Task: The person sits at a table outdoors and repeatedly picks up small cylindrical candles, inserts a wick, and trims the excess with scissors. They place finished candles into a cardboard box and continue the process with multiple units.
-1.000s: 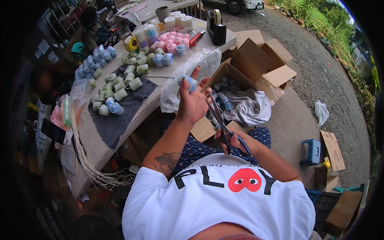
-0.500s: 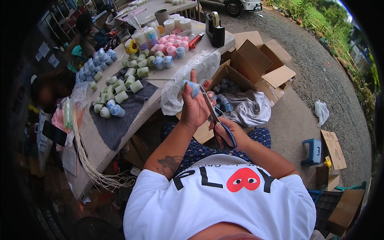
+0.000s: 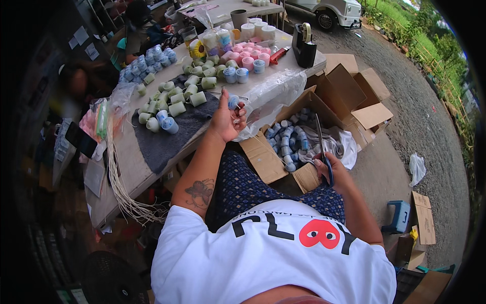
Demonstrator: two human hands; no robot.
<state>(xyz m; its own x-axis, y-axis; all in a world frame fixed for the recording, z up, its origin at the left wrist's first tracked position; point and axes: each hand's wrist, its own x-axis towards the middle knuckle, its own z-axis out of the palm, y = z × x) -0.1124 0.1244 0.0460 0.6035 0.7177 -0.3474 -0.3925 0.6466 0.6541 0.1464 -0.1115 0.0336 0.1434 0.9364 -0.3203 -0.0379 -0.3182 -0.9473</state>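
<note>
Near the table's right edge, my left hand (image 3: 229, 121) is closed round a small blue-and-white votive candle (image 3: 233, 102), with the fingers curled toward the palm. My right hand (image 3: 335, 171) grips the dark blue handles of a pair of scissors (image 3: 321, 138) above my right thigh. The long blades point up and away from me, apart from the candle. Just left of my left hand, several pale green candles (image 3: 177, 109) and two blue ones (image 3: 169, 124) stand or lie on a dark grey cloth (image 3: 154, 152). Below and between my hands, an open cardboard box (image 3: 263, 157) holds several blue candles (image 3: 286, 142).
Pink candles (image 3: 247, 63), white candles (image 3: 268, 33) and a black tape dispenser (image 3: 305, 46) stand at the table's far end. A bundle of wicks (image 3: 119, 187) hangs over the near edge. Other people sit at the left. A blue stool (image 3: 397, 217) stands at right.
My hands have moved apart: the left, with the candle, to the left toward the cloth; the right, with the scissors, to the right, away from the candle. The view has shifted too.
</note>
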